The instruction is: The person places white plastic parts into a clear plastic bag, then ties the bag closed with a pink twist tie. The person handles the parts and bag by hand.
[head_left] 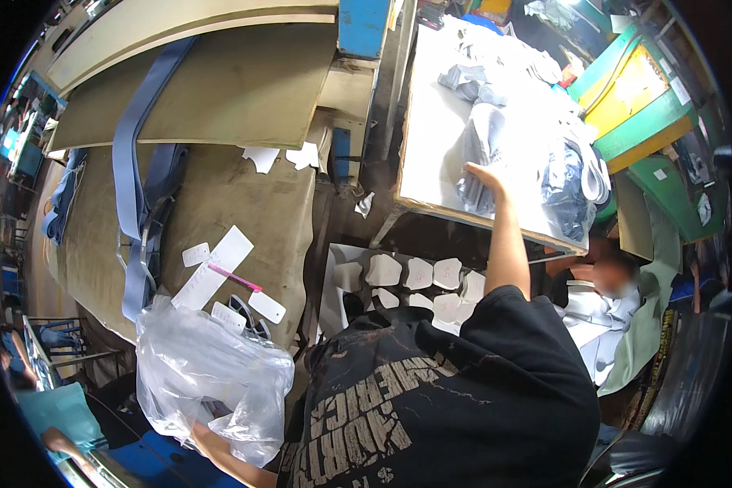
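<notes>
Gently steady the bag (211, 358) at lower left with the left grip (206, 440); right grip (490, 177) touches the bundle (481, 138), upper right; can't tell either's closure.

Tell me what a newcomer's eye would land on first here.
Probably the clear plastic bag at the lower left, with the left hand at its lower part. Next, the brightly lit white table at the upper right, where the right hand is at a grey bundle. The long blue strap draped at the upper left and the pink pen-like item across a white strip near the bag stand out.
</notes>
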Motion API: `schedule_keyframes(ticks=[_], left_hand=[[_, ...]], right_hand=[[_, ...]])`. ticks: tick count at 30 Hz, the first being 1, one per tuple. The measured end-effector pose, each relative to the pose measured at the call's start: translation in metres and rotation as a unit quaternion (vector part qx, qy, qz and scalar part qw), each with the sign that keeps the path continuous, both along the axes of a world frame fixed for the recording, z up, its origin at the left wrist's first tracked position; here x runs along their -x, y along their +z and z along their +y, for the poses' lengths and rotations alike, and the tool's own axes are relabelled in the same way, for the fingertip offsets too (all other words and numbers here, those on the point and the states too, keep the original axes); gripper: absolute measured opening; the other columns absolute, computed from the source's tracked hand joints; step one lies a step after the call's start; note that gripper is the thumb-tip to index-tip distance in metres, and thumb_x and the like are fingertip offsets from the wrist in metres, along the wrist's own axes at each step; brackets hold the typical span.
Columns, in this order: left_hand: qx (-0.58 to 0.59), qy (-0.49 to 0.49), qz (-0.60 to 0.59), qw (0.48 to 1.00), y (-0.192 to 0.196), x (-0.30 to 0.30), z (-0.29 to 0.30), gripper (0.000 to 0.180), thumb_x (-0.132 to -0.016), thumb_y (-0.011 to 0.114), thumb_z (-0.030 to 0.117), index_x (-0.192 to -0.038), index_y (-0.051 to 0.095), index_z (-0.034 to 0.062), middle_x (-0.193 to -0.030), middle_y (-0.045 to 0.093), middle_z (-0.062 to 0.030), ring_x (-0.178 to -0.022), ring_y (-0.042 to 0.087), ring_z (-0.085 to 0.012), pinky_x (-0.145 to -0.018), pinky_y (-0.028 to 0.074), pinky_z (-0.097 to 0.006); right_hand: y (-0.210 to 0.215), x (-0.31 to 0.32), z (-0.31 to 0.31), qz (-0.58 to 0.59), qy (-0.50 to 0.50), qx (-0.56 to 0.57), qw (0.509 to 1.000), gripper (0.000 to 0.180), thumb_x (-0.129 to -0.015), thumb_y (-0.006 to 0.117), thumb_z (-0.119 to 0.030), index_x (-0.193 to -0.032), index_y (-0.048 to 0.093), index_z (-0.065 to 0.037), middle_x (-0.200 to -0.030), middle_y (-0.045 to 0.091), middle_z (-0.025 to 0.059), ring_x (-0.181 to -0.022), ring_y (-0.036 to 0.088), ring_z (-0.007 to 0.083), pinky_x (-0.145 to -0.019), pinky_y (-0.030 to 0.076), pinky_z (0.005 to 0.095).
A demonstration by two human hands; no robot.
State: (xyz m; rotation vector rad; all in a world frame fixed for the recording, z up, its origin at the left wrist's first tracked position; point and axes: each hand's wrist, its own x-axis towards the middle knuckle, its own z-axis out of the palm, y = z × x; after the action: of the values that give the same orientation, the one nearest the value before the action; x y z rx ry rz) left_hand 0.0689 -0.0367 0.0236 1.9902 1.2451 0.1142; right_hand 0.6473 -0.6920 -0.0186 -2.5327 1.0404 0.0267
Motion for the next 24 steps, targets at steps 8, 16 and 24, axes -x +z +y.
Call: schedule_keyframes(ticks=[8, 16, 24], left_hand=[[0.013, -0.015, -0.015, 1.000, -0.008, 0.008, 0.002, 0.069, -0.109, 0.062, 0.032, -0.165, 0.038, -0.0013, -0.167, 0.044, -0.0172, -0.150, 0.047, -0.0379, -0.122, 0.040, -0.046], [-0.007, -0.114, -0.063, 0.991, 0.042, -0.043, 0.096, 0.071, -0.109, 0.062, 0.033, -0.168, 0.036, 0.0001, -0.169, 0.044, -0.0151, -0.152, 0.046, -0.0363, -0.123, 0.039, -0.045], [0.233, -0.252, -0.391, 0.854, 0.098, -0.111, 0.167, 0.073, -0.109, 0.061, 0.029, -0.172, 0.030, 0.0106, -0.178, 0.032, -0.0157, -0.161, 0.037, -0.0387, -0.130, 0.027, -0.054]], right_hand=[[-0.032, 0.062, -0.064, -0.142, 0.051, -0.436, 0.887, 0.062, -0.092, 0.079, -0.059, -0.130, 0.078, -0.011, -0.125, 0.075, 0.0121, -0.116, 0.066, 0.0272, -0.105, 0.050, 0.0467], [0.017, 0.200, 0.054, -0.188, -0.032, -0.683, 0.705, 0.062, -0.095, 0.077, -0.046, -0.136, 0.064, 0.000, -0.118, 0.075, 0.0142, -0.104, 0.074, 0.0253, -0.092, 0.061, 0.0430], [0.138, 0.271, 0.216, -0.114, 0.177, -0.734, 0.645, 0.072, -0.096, 0.076, -0.040, -0.147, 0.056, 0.006, -0.127, 0.072, 0.0181, -0.109, 0.074, 0.0234, -0.098, 0.060, 0.0376]])
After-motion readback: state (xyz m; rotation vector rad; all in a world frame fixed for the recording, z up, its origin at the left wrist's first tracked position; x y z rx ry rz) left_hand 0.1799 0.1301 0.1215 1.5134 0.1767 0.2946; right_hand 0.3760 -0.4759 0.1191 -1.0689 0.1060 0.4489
